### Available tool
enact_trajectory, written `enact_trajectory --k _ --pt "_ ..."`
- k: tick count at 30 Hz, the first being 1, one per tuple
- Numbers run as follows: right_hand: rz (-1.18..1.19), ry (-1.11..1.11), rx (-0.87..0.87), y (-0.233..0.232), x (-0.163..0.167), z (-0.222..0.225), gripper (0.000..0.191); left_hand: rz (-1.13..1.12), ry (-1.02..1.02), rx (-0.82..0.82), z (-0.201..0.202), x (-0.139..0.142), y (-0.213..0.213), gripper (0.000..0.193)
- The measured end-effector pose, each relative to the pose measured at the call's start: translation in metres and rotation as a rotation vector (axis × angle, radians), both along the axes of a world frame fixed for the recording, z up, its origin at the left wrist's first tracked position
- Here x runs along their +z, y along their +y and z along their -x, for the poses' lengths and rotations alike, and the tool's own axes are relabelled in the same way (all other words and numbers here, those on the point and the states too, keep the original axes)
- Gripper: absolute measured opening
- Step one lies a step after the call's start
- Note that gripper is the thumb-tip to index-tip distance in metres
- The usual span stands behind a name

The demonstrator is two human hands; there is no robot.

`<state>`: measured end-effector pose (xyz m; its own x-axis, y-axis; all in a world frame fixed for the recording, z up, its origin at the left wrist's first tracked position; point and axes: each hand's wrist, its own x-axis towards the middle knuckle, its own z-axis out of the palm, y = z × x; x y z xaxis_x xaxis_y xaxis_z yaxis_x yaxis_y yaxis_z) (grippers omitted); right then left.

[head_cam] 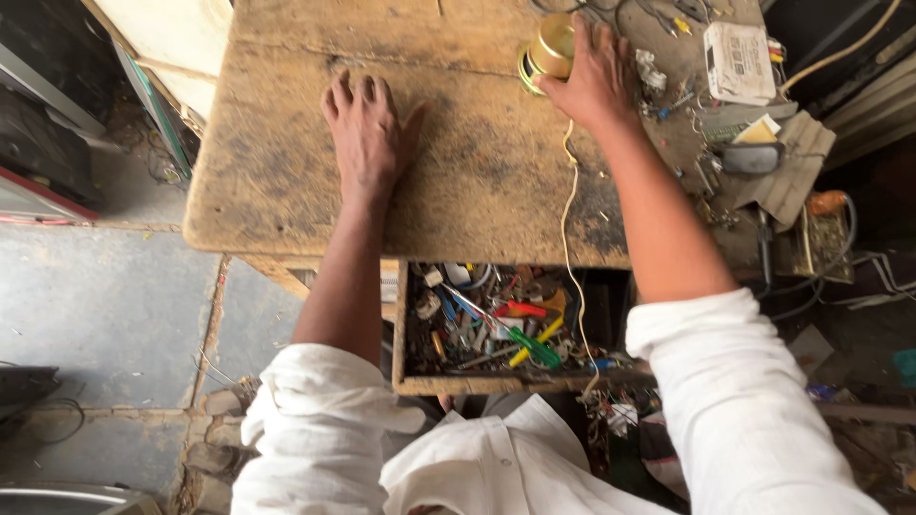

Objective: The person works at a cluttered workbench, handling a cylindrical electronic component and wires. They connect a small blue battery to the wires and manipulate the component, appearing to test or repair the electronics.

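Observation:
My left hand [367,133] lies flat, palm down, on the worn wooden table [277,181], holding nothing. My right hand [593,72] reaches to the table's far side and grips a round gold-coloured metal part [551,46] with a greenish ring at its base. A pale thin wire [570,229] runs from that part down across the table and over the open drawer. Both sleeves are white and rolled up.
An open wooden drawer [401,324] under the table's front edge holds several small tools, a green-handled screwdriver [530,345] and loose bits. At the far right lie a white box-shaped device [739,59], cables, a dark tool [751,157] and small clutter. Grey floor at left.

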<state>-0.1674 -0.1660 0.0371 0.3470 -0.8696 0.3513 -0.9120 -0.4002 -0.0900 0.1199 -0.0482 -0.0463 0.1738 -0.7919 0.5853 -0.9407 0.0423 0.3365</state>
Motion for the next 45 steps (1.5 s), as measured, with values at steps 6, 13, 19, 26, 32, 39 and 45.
enact_trajectory --k 6,13,19,26,32,39,45 --pt "-0.268 -0.132 -0.166 -0.061 0.002 -0.019 0.109 -0.064 -0.061 0.018 0.009 0.013 -0.016 0.075" --pt "-0.114 -0.120 -0.137 -0.035 -0.004 -0.010 0.094 -0.067 -0.049 0.011 0.018 0.012 -0.011 0.076" --pt "-0.253 -0.167 -0.078 0.067 0.000 -0.009 0.084 -0.039 -0.056 0.025 0.019 0.007 -0.012 0.078" --pt "-0.120 -0.091 0.033 0.137 -0.020 -0.002 0.082 -0.012 -0.024 -0.003 0.024 0.001 -0.009 0.071" --pt "0.159 -0.401 0.217 0.125 -0.059 0.051 0.028 0.028 -0.067 -0.001 0.027 -0.005 -0.019 0.070" --pt "0.258 -0.816 0.149 0.138 -0.079 0.086 0.028 0.154 -0.117 0.008 0.034 -0.012 -0.023 0.067" --pt "0.269 -0.860 0.113 0.143 -0.071 0.096 0.027 0.432 -0.177 0.023 0.059 -0.004 -0.007 0.051"
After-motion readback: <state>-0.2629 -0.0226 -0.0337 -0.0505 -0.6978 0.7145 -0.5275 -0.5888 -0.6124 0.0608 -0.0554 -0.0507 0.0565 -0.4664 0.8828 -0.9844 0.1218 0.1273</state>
